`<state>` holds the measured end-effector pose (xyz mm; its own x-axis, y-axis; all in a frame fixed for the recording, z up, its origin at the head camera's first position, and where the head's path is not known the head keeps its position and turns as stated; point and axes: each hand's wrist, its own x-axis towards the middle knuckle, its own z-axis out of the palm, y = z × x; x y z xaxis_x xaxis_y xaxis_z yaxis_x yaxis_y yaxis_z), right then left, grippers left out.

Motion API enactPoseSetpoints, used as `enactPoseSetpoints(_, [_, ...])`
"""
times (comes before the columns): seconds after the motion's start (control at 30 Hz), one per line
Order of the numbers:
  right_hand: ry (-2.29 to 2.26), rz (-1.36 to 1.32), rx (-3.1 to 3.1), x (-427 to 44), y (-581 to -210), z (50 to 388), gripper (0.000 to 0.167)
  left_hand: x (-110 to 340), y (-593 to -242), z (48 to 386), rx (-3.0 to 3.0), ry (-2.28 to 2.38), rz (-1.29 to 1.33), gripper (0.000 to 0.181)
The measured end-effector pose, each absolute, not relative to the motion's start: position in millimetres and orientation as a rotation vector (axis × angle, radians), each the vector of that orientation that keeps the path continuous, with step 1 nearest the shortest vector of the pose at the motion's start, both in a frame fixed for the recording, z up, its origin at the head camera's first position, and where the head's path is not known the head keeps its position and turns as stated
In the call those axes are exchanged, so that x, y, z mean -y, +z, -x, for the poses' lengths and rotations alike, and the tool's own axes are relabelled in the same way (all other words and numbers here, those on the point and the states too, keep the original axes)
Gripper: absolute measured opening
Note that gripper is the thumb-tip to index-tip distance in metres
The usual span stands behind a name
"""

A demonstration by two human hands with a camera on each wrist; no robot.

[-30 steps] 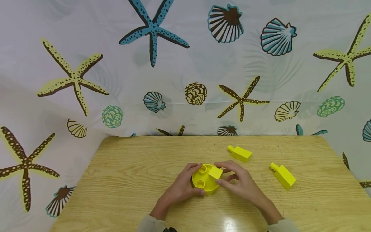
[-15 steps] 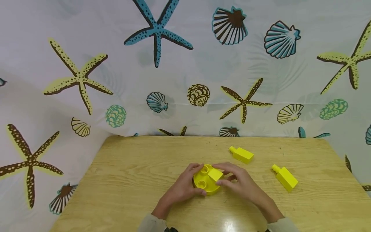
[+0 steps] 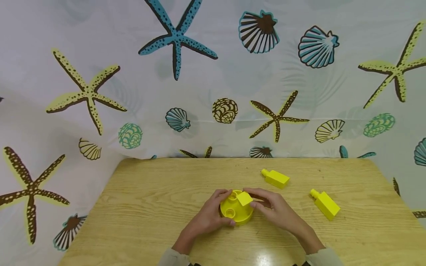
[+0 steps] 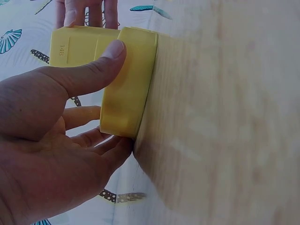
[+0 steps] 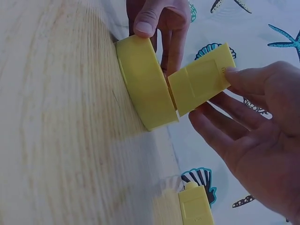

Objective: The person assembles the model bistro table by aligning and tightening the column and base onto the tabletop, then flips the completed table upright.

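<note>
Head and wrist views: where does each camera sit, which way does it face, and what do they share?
Head: worn on the head, faces forward and down at the wooden table; left hand, right hand and sleeves show.
Left wrist: on that wrist, faces the round yellow base; left hand and part of the right show.
Right wrist: on that wrist, faces the yellow block; right hand and part of the left show.
Both wrist views share base, block and both hands.
</note>
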<state>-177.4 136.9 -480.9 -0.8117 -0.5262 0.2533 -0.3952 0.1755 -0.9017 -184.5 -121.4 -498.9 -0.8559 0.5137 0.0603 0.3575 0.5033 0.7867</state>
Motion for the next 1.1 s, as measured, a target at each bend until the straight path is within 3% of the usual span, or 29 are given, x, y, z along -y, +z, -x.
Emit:
enactPoseSetpoints(0.37, [-1.755, 0.75, -2.479, -132, -484, 180, 0.037, 123, -498, 184, -2.541, 1.297, -0.75, 0.09])
enactPoseSetpoints(0.83, [-1.55, 0.872, -2.678, -126, -486, 182, 0.055, 121, -499, 184, -2.543, 1.303, -0.78, 0.091])
enactPoseSetpoints(1.1, [-1.585, 0.797, -2.718, -129, -485, 181, 0.047, 122, -500, 184, -2.553, 1.285, -0.768, 0.092])
